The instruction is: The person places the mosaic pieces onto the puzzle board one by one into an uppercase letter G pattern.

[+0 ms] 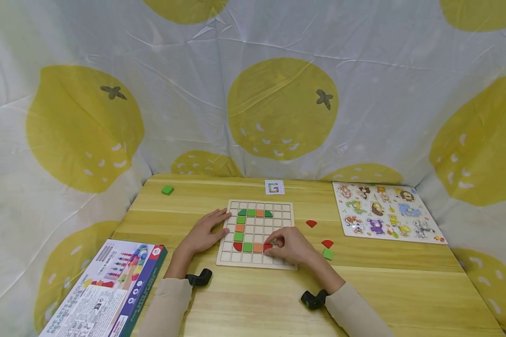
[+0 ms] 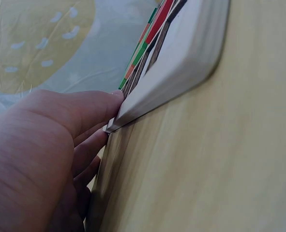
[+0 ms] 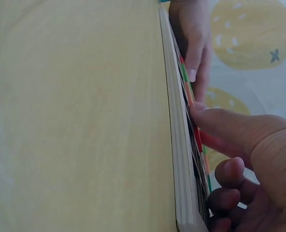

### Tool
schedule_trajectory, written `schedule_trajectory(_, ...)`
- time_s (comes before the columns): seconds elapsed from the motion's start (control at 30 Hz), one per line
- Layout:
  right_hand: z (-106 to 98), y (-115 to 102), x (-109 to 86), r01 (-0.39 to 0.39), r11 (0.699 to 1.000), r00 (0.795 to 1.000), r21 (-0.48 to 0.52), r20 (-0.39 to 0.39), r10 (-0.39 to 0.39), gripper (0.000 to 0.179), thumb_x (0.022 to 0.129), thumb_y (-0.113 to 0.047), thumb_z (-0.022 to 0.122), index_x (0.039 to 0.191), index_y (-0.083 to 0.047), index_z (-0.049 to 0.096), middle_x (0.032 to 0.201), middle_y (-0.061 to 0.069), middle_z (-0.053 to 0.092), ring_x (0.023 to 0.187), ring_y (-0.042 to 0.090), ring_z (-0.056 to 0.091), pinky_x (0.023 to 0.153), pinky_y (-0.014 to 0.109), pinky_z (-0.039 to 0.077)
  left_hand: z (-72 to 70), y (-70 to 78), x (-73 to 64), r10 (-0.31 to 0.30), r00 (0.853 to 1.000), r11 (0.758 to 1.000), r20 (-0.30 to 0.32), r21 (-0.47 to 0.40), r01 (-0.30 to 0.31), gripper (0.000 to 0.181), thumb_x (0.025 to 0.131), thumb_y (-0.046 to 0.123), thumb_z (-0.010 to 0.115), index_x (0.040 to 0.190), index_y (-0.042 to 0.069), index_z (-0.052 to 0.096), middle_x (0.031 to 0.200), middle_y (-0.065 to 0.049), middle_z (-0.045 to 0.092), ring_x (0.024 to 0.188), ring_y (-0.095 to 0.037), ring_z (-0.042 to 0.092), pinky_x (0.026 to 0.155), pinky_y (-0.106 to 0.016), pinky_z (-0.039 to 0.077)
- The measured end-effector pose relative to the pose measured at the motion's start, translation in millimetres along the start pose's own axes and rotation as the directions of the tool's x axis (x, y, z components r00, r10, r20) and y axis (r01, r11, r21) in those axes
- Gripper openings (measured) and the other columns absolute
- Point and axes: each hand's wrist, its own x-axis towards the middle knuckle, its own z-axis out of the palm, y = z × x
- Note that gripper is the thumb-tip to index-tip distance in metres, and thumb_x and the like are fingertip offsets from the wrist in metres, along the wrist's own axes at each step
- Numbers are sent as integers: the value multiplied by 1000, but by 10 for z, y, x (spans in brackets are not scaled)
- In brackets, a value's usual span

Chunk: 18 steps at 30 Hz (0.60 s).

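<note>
A wooden grid board lies on the table, with flat green, orange and red pieces forming an open shape in its cells. My left hand rests at the board's left edge, fingers extended and thumb touching the rim. Over the lower row, my right hand pinches a red quarter-round piece between thumb and index finger, beside an orange square. Its other fingers are curled. In the right wrist view, the thumb partly hides the red piece.
Right of the board lie two red quarter-round pieces and a green square. A green block sits far left. Behind the board is a card with a G pattern. An animal puzzle lies right, a box left.
</note>
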Motion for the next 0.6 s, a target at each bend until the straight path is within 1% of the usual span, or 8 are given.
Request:
schedule_trajectory(0.17,-34,-5,-9,-13,1000,1000,9,-8,13,18,85,-32,86,99,-21,81,59,-10,42,57,3,37,57,18,31,-6,9,0,-5,1000,1000,1,-8,5,58,103,34,61,157,18,47,168,-6,36,158,-36,25,123,-66,21)
schedule_trajectory(0.4,-179,14,-71,-71,997,995,34,-71,73,17,86,-30,86,99,-21,81,62,-6,45,59,8,41,57,20,31,6,-7,2,-6,1000,1000,0,1,6,58,104,36,60,157,19,46,168,-4,35,158,-36,25,123,-66,21)
schedule_trajectory(0.5,-248,47,-108,-69,997,993,29,-91,71,17,86,-29,86,99,-20,81,63,-6,44,60,8,41,58,21,32,9,-16,2,-8,1000,1000,1,-3,8,58,104,37,60,157,20,46,168,-4,35,158,-36,25,123,-66,21)
schedule_trajectory(0.6,-308,101,-146,-45,999,993,25,-111,48,19,86,-29,86,98,-16,81,62,-6,42,59,7,39,58,21,32,11,-25,4,-6,1000,1000,1,-5,6,57,104,37,60,157,21,46,168,-4,35,158,-35,25,123,-66,21)
